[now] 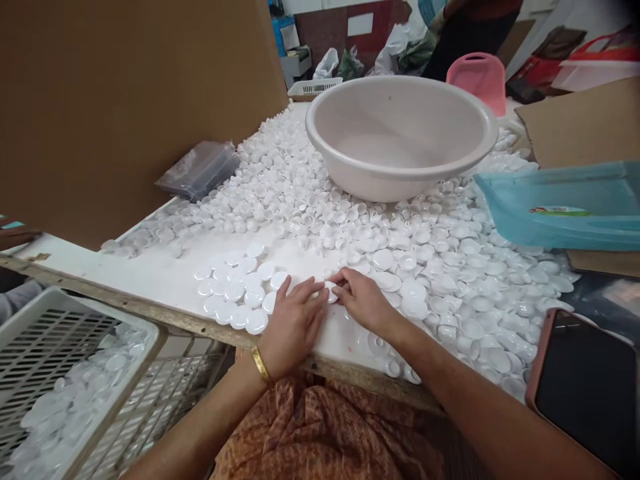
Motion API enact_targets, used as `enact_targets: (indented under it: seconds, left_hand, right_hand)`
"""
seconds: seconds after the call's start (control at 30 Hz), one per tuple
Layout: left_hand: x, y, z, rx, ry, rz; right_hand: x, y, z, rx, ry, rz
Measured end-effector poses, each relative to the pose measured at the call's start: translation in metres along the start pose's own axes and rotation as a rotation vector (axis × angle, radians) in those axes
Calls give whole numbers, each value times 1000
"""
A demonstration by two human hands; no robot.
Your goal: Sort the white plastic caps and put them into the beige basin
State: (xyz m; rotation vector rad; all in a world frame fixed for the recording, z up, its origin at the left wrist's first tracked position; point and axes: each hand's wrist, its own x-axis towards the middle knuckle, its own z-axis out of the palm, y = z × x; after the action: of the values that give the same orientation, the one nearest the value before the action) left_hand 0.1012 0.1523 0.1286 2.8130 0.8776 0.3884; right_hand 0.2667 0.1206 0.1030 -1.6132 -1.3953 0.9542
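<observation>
Currently: your right hand (363, 300) pinches one cap (330, 291), left hand (295, 321) flat; small cluster (235, 293) at table's (150, 273) front edge, heap (450, 267) remaining.

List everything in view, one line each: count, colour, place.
caps: too many to count, white, heaped across the table
laid-out caps: about twenty, white, flat beside the left hand
single cap: one, white, between both hands' fingertips
basin: one, off-white, on the heap, far end
table: one, white top, wooden front edge
cardboard sheet: one, brown, upright, left
plastic bag: one, clear, against the cardboard
tray: one, translucent blue, right
phone: one, dark screen, pink case, near right
crate: one, white, lower left, caps inside
bangle: one, gold, left wrist
left hand: flat on the table, fingertips at the single cap
right hand: fingers curled on the single cap
</observation>
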Motion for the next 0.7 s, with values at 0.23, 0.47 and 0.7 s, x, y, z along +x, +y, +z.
enact_targets:
  seconds: [0.23, 0.47, 0.7]
  left_hand:
    - [14, -6, -3, 50, 28, -192]
    - [17, 1, -8, -174, 192, -190]
    - [3, 10, -27, -78, 349, 32]
  right_hand:
    - [-6, -6, -3, 148, -29, -2]
    - [-12, -16, -6, 224, -24, -229]
    - [-18, -28, -7, 163, 48, -545]
